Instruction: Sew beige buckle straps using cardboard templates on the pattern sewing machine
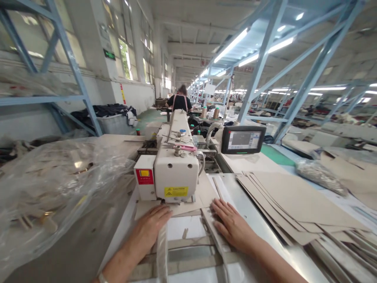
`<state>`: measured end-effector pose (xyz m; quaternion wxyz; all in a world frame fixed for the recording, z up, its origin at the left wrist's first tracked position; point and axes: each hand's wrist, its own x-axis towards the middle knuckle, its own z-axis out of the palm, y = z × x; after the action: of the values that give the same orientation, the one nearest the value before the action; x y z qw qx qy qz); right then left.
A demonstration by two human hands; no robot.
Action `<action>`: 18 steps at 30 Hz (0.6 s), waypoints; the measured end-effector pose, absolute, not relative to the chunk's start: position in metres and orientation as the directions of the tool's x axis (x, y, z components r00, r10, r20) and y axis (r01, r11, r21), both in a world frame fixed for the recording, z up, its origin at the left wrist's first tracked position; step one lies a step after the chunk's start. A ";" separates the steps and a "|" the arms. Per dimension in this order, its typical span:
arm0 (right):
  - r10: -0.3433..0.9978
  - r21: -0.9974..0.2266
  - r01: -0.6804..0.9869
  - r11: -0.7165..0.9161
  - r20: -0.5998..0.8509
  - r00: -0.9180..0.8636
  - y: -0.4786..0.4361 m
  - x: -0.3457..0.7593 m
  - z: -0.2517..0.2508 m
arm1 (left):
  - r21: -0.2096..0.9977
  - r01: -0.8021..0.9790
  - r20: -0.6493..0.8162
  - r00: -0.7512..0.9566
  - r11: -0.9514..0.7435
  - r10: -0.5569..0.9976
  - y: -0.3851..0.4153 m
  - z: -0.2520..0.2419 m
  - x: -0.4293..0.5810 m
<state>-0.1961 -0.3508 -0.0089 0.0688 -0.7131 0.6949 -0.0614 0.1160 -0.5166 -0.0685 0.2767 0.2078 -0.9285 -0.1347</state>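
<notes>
My left hand (151, 224) lies flat, palm down, on a beige fabric panel (188, 206) just below the head of a white sewing machine (176, 173). To the right, my right hand (232, 224) rests with its fingers spread over the edge of the same work, touching a long beige strap (213, 232). A second strap (162, 251) runs toward me from under my left hand. Cross strips (188, 265) lie between my forearms on a white sheet. The needle area is hidden behind the machine head.
A stack of beige panels (282, 204) lies on the right, beyond it a bag of small parts (321, 175). A control screen (244, 140) stands behind the table. Clear plastic sheeting (67, 188) covers pieces at left. Ahead, a person (180, 103) sits facing away.
</notes>
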 end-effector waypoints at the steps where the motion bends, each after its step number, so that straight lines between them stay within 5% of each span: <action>1: -1.000 -0.169 -0.985 -0.019 0.012 0.017 -0.353 -0.196 -0.013 | 0.392 -0.287 0.462 -0.760 0.874 -0.457 -0.522 -0.069 0.116; 5: -0.996 -0.075 -0.997 0.024 0.089 -0.031 -0.350 -0.184 -0.020 | 0.588 -0.246 0.424 -0.717 0.771 -0.553 -0.532 -0.063 0.114; 10: -0.977 -0.010 -0.999 0.047 0.208 -0.048 -0.346 -0.179 -0.019 | 0.940 -0.154 0.171 -0.557 0.304 -0.813 -0.521 -0.037 0.092; 14: -0.983 0.022 -0.996 0.090 0.165 -0.085 -0.353 -0.185 -0.015 | 0.962 -0.142 0.125 -0.534 0.234 -0.836 -0.516 -0.033 0.081; 18: -0.983 0.082 -0.985 0.154 0.113 -0.144 -0.357 -0.187 -0.012 | 0.865 -0.228 0.230 -0.611 0.447 -0.758 -0.526 -0.050 0.090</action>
<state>-0.1874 -0.3568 -0.0119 -0.0696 -0.6504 0.7564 -0.0059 0.0899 -0.5257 -0.0501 0.3122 0.3115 -0.7911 -0.4238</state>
